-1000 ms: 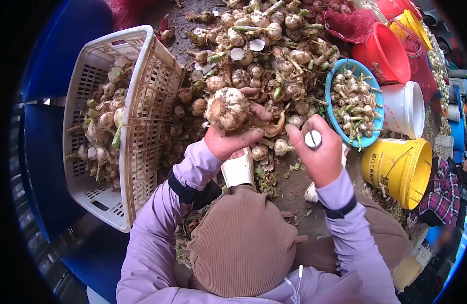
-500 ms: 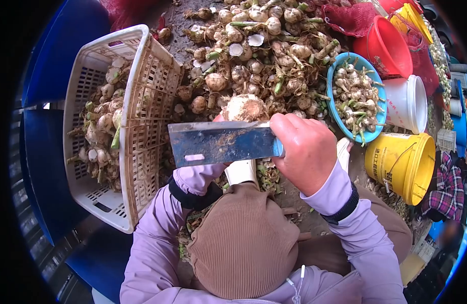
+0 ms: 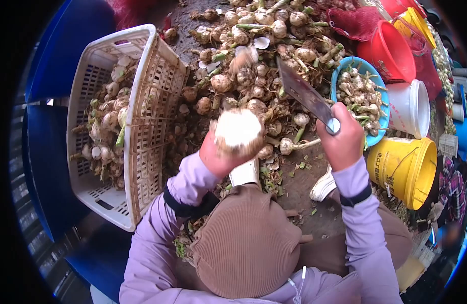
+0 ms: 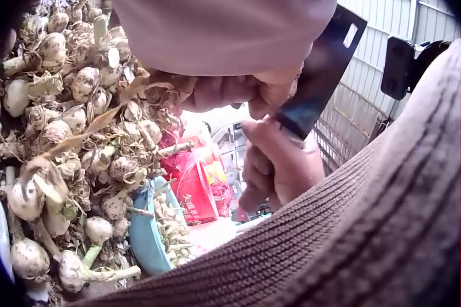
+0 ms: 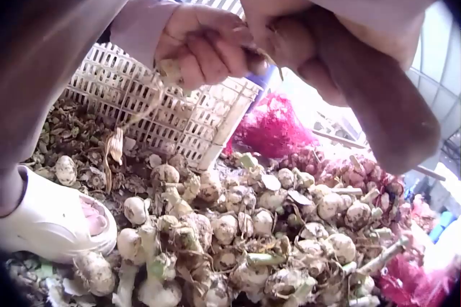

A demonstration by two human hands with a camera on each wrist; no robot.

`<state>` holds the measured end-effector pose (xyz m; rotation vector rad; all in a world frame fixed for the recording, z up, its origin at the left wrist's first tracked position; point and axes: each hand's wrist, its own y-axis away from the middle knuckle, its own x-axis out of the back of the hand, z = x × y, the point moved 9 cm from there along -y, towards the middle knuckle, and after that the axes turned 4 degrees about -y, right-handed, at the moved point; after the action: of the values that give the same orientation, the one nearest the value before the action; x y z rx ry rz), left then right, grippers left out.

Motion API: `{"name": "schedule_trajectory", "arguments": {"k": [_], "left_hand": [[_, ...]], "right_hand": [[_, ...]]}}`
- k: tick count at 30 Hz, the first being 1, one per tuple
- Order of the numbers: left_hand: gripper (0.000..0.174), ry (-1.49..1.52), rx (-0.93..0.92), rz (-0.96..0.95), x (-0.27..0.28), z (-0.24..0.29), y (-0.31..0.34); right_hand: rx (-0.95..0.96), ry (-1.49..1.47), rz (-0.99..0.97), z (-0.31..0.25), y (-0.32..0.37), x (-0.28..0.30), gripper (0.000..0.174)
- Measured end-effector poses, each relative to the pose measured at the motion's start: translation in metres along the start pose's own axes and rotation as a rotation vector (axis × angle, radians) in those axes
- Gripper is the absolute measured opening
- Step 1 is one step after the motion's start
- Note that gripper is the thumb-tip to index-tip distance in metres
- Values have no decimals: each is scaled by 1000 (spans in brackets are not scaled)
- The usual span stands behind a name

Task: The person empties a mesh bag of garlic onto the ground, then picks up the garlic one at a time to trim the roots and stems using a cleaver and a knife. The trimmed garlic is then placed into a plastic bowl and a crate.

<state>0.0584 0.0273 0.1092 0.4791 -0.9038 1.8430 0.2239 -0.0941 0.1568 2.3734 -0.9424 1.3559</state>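
My left hand (image 3: 213, 159) grips a large garlic bulb (image 3: 238, 129), its broad white cut face turned up. To its right, my right hand (image 3: 344, 137) is wrapped round the handle of a cleaver (image 3: 303, 91); the dirt-marked blade slants up and left over the heap of garlic (image 3: 220, 82). Beyond the bulb, a small blurred piece (image 3: 243, 59) shows over the heap. In the left wrist view the cleaver (image 4: 324, 69) rises dark above the right hand (image 4: 284, 166). Stems and dry roots hang below the left hand (image 5: 205, 51) in the right wrist view.
A white slatted crate (image 3: 157, 116) with garlic inside stands at the left. On the right are a blue basin (image 3: 377, 136) of smaller bulbs, a white bucket (image 3: 408, 109), a yellow bucket (image 3: 395, 164) and a red bucket (image 3: 395, 55). A white shoe (image 3: 323, 185) rests among trimmings.
The cleaver came across in front of the bulb, then swung back to the right, blade up. The bulb, brown and uncut before, now shows a white cut face.
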Motion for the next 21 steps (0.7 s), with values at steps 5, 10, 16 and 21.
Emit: {"name": "schedule_trajectory", "arguments": {"k": [5, 10, 16, 21], "left_hand": [[44, 683, 373, -256, -42, -20, 1], [85, 1322, 351, 78, 1, -9, -5], [19, 829, 425, 229, 7, -22, -9], [17, 423, 407, 88, 9, -33, -2]], "right_hand": [[335, -598, -87, -80, -1, -16, 25], [-485, -1156, -220, -10, 0, -53, 29], [-407, -766, -170, -3, 16, -69, 34], [158, -188, -152, -64, 10, -27, 21]]}}
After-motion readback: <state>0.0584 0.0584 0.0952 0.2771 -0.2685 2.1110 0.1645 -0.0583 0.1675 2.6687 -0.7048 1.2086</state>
